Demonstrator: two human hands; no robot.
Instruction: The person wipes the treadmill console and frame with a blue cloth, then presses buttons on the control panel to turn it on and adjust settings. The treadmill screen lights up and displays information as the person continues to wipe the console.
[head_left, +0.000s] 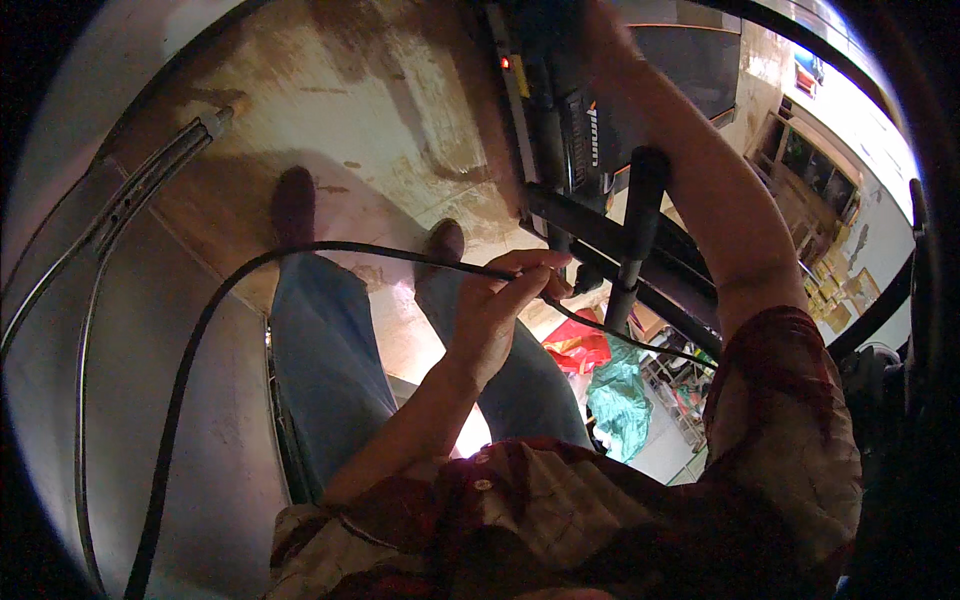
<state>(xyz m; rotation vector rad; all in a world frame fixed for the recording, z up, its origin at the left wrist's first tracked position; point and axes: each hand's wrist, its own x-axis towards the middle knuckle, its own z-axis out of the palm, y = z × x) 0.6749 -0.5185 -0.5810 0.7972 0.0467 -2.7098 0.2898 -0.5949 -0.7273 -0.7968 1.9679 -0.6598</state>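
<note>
A black cable (375, 249) rises from the lower left, arcs over my legs and passes through my left hand (517, 285), whose thumb and fingers pinch it. Beyond the fingers the cable runs on to the right, below a black padded bar (641, 202). My right arm reaches up past that bar. At the top edge, my right hand (604, 37) is blurred and partly hidden in shadow beside a dark machine (581, 150) that bears writing. Whether it holds anything cannot be seen. A small red light (505, 63) glows on the machine's side.
Metal rods or tubes (161, 165) stand at the left by a pale panel. Black frame bars (675, 300) cross at the right. Beneath them lie a red plastic bag (581, 345) and a green plastic bag (621, 397). Shelving with several items (817, 180) is at the far right.
</note>
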